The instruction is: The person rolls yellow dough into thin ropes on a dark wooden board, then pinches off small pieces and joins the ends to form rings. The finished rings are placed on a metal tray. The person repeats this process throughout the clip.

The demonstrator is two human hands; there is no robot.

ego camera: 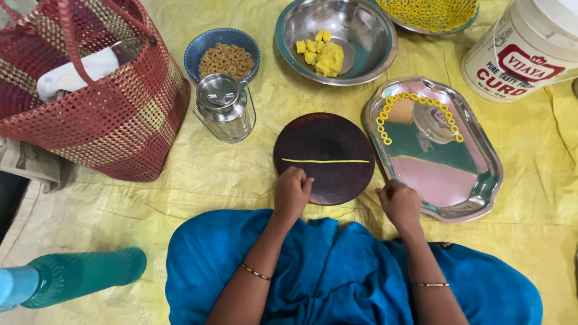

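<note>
Dough strand: a thin yellow rope is laid flat across the middle of the round dark board, its long axis running left to right.
Direction from the hands: the strand lies just ahead of both hands, further from the body, parallel to the line between them.
Left hand: curled into a loose fist on the board's near left edge, nothing seen gripped; it is near the strand's left end.
Right hand: clenched, resting just off the board's near right edge beside the steel tray; whether something small is pinched cannot be told.
Nearer hand: the left hand is the closer, being already over the board.
Tray contents: small yellow dough rings are set along the tray's far rim.
</note>
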